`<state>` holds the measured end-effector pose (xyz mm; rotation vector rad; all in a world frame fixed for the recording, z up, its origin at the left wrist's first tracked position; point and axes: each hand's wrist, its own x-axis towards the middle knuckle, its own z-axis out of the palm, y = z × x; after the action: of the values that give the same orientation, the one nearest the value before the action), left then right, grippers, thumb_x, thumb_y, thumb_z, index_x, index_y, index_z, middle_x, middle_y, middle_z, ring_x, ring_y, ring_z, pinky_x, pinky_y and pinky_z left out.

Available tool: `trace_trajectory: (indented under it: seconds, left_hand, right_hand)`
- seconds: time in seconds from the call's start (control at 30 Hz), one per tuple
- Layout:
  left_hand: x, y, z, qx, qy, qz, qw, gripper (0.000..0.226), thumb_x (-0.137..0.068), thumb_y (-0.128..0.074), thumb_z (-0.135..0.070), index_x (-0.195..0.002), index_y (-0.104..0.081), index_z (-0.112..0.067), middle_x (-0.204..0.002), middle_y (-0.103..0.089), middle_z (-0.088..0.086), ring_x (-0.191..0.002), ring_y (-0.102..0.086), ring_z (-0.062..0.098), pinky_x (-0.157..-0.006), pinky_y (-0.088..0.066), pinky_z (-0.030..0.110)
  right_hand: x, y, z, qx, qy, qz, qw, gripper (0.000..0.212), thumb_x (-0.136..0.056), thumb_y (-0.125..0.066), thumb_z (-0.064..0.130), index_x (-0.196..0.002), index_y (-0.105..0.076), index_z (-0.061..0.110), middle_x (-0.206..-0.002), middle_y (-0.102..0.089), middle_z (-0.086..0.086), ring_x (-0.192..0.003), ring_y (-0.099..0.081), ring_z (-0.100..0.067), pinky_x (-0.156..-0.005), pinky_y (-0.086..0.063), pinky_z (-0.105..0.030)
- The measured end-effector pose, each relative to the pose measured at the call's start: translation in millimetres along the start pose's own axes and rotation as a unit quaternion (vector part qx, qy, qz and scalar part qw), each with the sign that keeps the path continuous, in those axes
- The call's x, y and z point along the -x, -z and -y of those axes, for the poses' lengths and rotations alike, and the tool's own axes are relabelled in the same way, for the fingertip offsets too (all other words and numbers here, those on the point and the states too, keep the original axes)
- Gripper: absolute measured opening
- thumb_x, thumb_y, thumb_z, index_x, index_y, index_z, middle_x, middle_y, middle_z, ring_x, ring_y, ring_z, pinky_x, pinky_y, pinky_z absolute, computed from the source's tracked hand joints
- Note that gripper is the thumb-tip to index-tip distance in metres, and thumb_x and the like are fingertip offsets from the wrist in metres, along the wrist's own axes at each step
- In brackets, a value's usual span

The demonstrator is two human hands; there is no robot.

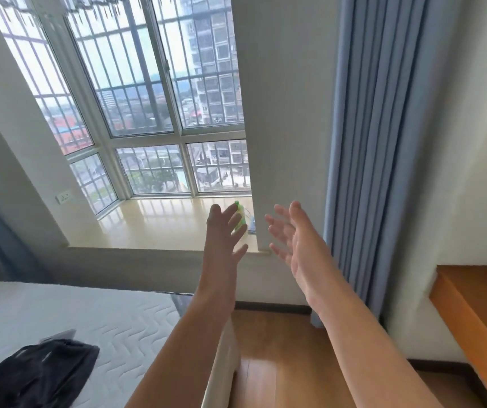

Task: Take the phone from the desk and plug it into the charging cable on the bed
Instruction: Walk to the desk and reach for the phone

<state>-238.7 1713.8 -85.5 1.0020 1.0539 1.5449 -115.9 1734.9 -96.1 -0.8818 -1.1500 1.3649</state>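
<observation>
Both of my arms are stretched out in front of me toward the window. My left hand (223, 234) is raised with its fingers spread and holds nothing. My right hand (294, 240) is beside it, palm turned inward, fingers apart and empty. The wooden desk (478, 307) shows only as a bare corner at the right edge. The bed (89, 313), a white quilted mattress, lies at the lower left. No phone and no charging cable can be seen in this view.
A dark garment (39, 375) lies on the mattress at the bottom left. A green bottle (240, 219) stands on the window sill (160, 228) behind my left hand. Blue curtains (383, 142) hang to the right. Wooden floor (280, 363) runs between bed and desk.
</observation>
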Motion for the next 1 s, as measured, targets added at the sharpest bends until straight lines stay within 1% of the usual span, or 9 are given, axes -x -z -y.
trace_trajectory:
  seconds: [0.07,0.13,0.23,0.4,0.5,0.63,0.77,0.83,1.0]
  left_hand:
    - [-15.9,-12.3,2.3,0.005,0.004,0.009,1.000,0.057,-0.096,-0.029,-0.061,-0.136,-0.054,-0.029,-0.142,-0.054,-0.005,-0.127,-0.054,0.013,-0.113,-0.033,0.047]
    - [-32.1,-26.9,7.7,0.004,0.005,0.025,1.000,0.055,-0.097,-0.028,-0.060,-0.134,-0.055,-0.030,-0.140,-0.056,-0.005,-0.125,-0.054,0.011,-0.113,-0.034,0.045]
    - [-58.7,-49.2,21.7,0.003,0.005,0.060,0.998,0.056,-0.097,-0.026,-0.060,-0.135,-0.054,-0.031,-0.142,-0.054,-0.005,-0.127,-0.053,0.012,-0.113,-0.033,0.046]
    - [-110.3,-90.3,40.8,0.007,0.017,0.134,0.991,0.058,-0.095,-0.027,-0.064,-0.135,-0.054,-0.032,-0.142,-0.054,-0.006,-0.127,-0.053,0.012,-0.114,-0.032,0.048]
    - [-150.2,-117.3,45.6,0.024,0.027,0.189,0.981,0.060,-0.095,-0.026,-0.064,-0.137,-0.053,-0.031,-0.142,-0.053,-0.005,-0.127,-0.053,0.012,-0.113,-0.032,0.047]
    - [-190.2,-154.7,57.5,0.032,0.045,0.272,0.961,0.063,-0.095,-0.024,-0.065,-0.139,-0.052,-0.031,-0.144,-0.052,-0.007,-0.126,-0.053,0.007,-0.113,-0.033,0.044]
    - [-201.9,-188.4,80.2,0.028,0.078,0.346,0.935,0.064,-0.095,-0.023,-0.066,-0.140,-0.050,-0.030,-0.144,-0.052,-0.006,-0.127,-0.052,0.007,-0.114,-0.033,0.044]
    - [-198.7,-205.9,92.5,0.034,0.099,0.378,0.920,0.064,-0.096,-0.023,-0.065,-0.140,-0.050,-0.029,-0.143,-0.053,-0.005,-0.127,-0.052,0.009,-0.114,-0.033,0.044]
    - [-154.9,-247.7,115.7,0.039,0.140,0.454,0.879,0.063,-0.095,-0.024,-0.065,-0.140,-0.051,-0.030,-0.143,-0.053,-0.005,-0.126,-0.053,0.010,-0.113,-0.034,0.044]
  right_hand:
    - [-11.6,9.4,1.6,0.008,-0.001,-0.006,1.000,0.080,-0.069,-0.037,0.077,-0.135,-0.048,0.034,-0.132,-0.058,0.012,-0.122,-0.050,-0.005,-0.107,-0.037,-0.037]
    - [-23.2,22.5,5.1,0.013,0.002,-0.020,1.000,0.081,-0.068,-0.037,0.076,-0.135,-0.048,0.032,-0.134,-0.056,0.011,-0.121,-0.050,-0.004,-0.108,-0.037,-0.038]
    - [-41.7,44.2,10.9,0.028,0.013,-0.051,0.998,0.081,-0.071,-0.037,0.073,-0.139,-0.045,0.031,-0.131,-0.057,0.013,-0.126,-0.048,-0.004,-0.105,-0.038,-0.033]
    - [-76.9,79.6,23.1,0.063,0.034,-0.125,0.990,0.064,-0.090,-0.031,0.062,-0.143,-0.041,0.027,-0.138,-0.053,0.008,-0.128,-0.045,-0.006,-0.110,-0.035,-0.039]
    - [-102.0,101.5,35.0,0.067,0.048,-0.179,0.980,0.060,-0.094,-0.030,0.058,-0.144,-0.039,0.026,-0.140,-0.051,0.007,-0.130,-0.044,-0.009,-0.111,-0.034,-0.040]
    - [-126.3,132.2,47.2,0.055,0.069,-0.257,0.962,0.057,-0.095,-0.029,0.057,-0.142,-0.042,0.026,-0.138,-0.053,0.007,-0.128,-0.046,-0.009,-0.106,-0.037,-0.035]
    - [-126.7,156.3,46.6,0.054,0.064,-0.333,0.939,0.057,-0.097,-0.028,0.055,-0.143,-0.041,0.024,-0.141,-0.051,0.003,-0.129,-0.046,-0.012,-0.108,-0.036,-0.038]
    - [-117.1,167.2,43.8,0.046,0.063,-0.374,0.924,0.055,-0.098,-0.028,0.052,-0.142,-0.042,0.023,-0.140,-0.051,0.001,-0.128,-0.046,-0.013,-0.108,-0.036,-0.038]
    - [-64.2,192.7,47.0,0.058,0.076,-0.468,0.878,0.054,-0.099,-0.029,0.051,-0.143,-0.040,0.022,-0.140,-0.051,0.002,-0.127,-0.048,-0.011,-0.102,-0.039,-0.032]
